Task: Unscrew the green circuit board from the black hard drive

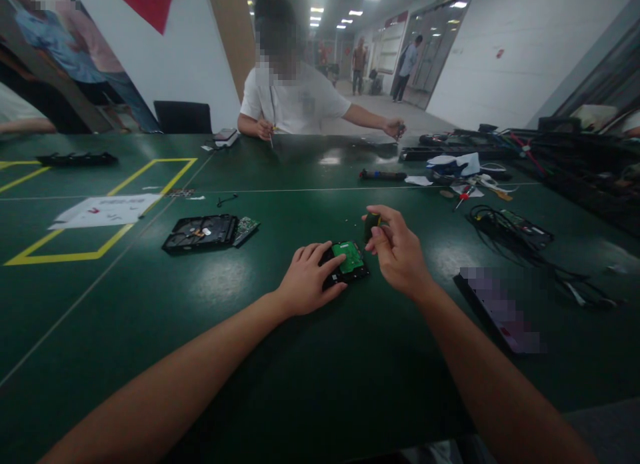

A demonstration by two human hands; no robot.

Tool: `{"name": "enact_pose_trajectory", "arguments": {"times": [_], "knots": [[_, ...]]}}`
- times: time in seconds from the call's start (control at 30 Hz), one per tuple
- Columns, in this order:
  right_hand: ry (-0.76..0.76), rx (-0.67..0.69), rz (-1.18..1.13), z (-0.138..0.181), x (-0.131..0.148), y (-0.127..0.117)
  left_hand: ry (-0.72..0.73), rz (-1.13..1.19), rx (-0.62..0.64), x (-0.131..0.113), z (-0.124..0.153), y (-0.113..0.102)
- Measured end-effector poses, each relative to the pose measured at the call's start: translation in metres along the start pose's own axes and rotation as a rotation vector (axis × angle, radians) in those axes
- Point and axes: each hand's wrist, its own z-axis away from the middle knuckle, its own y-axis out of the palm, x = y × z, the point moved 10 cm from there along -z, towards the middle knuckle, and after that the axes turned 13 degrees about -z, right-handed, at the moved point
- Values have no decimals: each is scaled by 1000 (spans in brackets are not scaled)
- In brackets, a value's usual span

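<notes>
Green tabletop (280,384) under drive (353,259), white wall (480,84)

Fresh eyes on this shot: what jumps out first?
Probably the green circuit board on the black drive under the left hand, mid-frame, with the right hand gripping a dark handle beside it. Then yellow lines at left and a person in white across the table.

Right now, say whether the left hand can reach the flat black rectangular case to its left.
Probably yes: just green tabletop and a small circuit board separate left hand from case.
</notes>
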Motion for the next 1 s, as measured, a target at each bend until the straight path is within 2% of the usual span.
{"name": "enact_pose_trajectory", "arguments": {"times": [0.27,0.6,0.83,1.0], "knots": [[-63,-70,95,2,2,-6,-2,7,1,0,0,-1],[-80,-6,107,-1,7,-4,-3,3,-3,-1,0,-2],[-117,-149,218,2,10,-16,2,-16,1,-2,-1,-2],[-155,-172,245,4,19,-14,2,-18,2,-2,0,-2]]}}
